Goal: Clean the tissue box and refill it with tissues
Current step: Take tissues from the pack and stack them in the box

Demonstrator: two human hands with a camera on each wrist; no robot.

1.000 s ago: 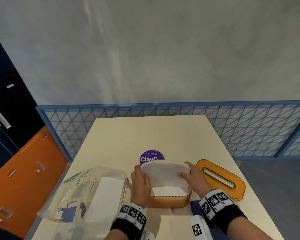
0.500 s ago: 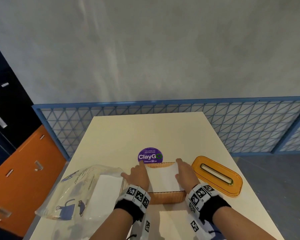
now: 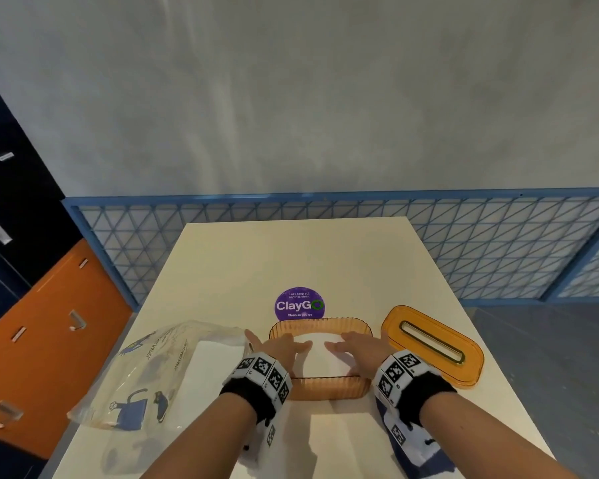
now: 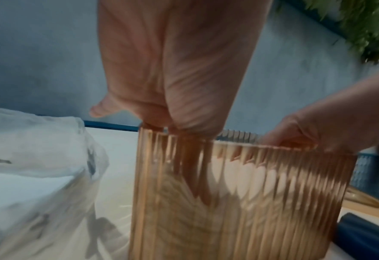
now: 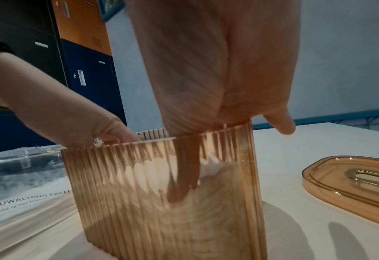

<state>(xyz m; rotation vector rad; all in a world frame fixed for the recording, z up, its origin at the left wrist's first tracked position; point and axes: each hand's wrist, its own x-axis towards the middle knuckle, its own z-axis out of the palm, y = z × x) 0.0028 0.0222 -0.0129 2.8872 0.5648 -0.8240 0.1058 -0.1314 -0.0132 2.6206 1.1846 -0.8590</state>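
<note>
The amber ribbed tissue box (image 3: 329, 389) stands open near the table's front edge, with a white stack of tissues (image 3: 320, 361) lying inside it. My left hand (image 3: 284, 345) and right hand (image 3: 355, 347) both reach down into the box, fingers straight, and press on the top of the stack. Through the ribbed wall (image 4: 261, 211) the left fingers (image 4: 195, 176) show inside; the right fingers (image 5: 184, 177) show the same way through the box (image 5: 173, 219). The amber slotted lid (image 3: 431, 344) lies flat on the table to the right of the box.
A clear plastic tissue pack (image 3: 159, 371), with white tissues left inside, lies left of the box. A purple round sticker (image 3: 300, 304) is just behind the box. A dark blue cloth (image 3: 426, 458) lies under my right forearm. A blue mesh fence (image 3: 498, 243) runs behind the table.
The tissue stack, held by its ends above the box a second ago, has gone down into the box. Both hands moved from gripping it to pressing flat on it.
</note>
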